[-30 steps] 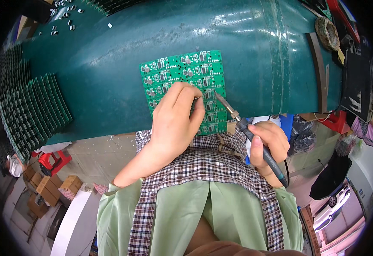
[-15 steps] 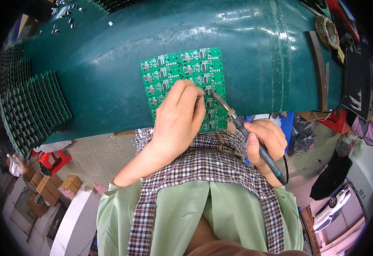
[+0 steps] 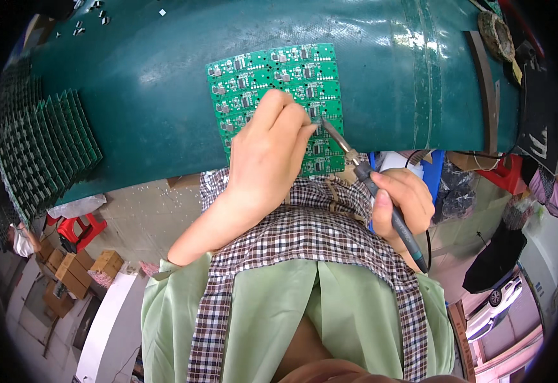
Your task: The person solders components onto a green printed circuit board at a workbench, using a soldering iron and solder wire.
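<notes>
A green circuit board panel (image 3: pixel 238 82), divided into several small matching boards with chips and solder pads, lies near the table's front edge. My right hand (image 3: pixel 405 203) grips a dark grey soldering iron (image 3: pixel 366 175) like a pen. The iron's metal tip meets the panel's right column, about halfway down. My left hand (image 3: pixel 272 150) is over the panel's middle, thumb and fingertips pinched together close to the tip. What they pinch is too small to make out. This hand covers part of the panel's left column.
Racked rows of upright circuit boards (image 3: pixel 52 150) stand on the green table (image 3: pixel 157 108) at the left. Small metal parts (image 3: pixel 103 19) lie scattered at the far left. A dark bar (image 3: pixel 481 89) and a round ring-shaped holder (image 3: pixel 496 36) sit at the right. Below the table is a red stool (image 3: pixel 82 231).
The view has shifted, so table and panel sit higher in the picture. The iron tip and my left fingertips have moved slightly nearer me along the panel's right column.
</notes>
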Motion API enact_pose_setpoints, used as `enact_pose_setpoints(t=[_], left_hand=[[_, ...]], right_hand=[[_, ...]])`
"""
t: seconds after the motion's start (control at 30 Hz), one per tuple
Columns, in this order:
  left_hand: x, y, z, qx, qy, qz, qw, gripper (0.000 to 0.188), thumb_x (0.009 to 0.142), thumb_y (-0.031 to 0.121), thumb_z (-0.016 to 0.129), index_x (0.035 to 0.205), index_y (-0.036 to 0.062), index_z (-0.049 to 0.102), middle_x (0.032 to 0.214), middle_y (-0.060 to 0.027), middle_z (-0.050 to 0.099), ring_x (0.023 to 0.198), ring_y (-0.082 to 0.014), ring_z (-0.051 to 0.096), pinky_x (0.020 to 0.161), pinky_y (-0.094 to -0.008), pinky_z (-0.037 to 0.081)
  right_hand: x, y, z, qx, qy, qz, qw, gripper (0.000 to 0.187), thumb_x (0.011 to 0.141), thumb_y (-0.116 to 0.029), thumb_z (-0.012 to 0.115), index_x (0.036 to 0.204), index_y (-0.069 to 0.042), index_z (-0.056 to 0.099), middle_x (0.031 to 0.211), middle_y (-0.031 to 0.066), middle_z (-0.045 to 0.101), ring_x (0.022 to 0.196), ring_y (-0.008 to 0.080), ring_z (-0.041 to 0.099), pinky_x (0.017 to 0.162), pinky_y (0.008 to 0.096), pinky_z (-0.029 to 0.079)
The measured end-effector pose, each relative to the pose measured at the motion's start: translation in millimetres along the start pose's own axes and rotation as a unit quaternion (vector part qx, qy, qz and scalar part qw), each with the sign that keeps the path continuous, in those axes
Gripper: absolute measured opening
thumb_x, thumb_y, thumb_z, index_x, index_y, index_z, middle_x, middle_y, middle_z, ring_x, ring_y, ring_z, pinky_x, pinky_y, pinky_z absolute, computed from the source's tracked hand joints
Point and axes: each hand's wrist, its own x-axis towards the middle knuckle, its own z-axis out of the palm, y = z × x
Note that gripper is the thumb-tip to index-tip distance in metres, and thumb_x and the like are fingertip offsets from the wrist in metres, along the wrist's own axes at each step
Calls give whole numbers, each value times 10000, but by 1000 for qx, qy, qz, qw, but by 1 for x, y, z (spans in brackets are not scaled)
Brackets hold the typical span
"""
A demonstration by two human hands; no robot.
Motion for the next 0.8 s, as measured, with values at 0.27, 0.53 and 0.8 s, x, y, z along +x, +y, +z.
enact_pose_setpoints(t=[0.27, 0.53, 0.8], left_hand=[[-16, 5, -3, -31, 5, -5, 999, 159, 744, -46, 663, 868, 25, 592, 902, -74, 619, 699, -172, 568, 570, -276, 444], [-17, 5, 1, -27, 7, 1, 1000, 162, 744, -28, 635, 878, 21, 557, 901, -117, 579, 771, -296, 596, 656, -369, 491], [-18, 5, 1, 12, -7, -12, 1000, 147, 723, -24, 648, 855, 20, 601, 901, -80, 556, 771, -260, 592, 631, -352, 488]], right_hand=[[-11, 6, -5, 11, 38, -18, 999, 154, 724, -83, 614, 800, 49, 636, 608, 121, 593, 490, 233, 585, 458, 310, 473], [-10, 4, -1, 18, 15, -9, 1000, 141, 746, -89, 630, 815, 34, 643, 634, 115, 599, 500, 232, 589, 451, 303, 465], [-14, 3, 1, 19, 11, -8, 1000, 145, 736, -85, 635, 822, 31, 648, 642, 112, 597, 508, 229, 591, 455, 300, 471]])
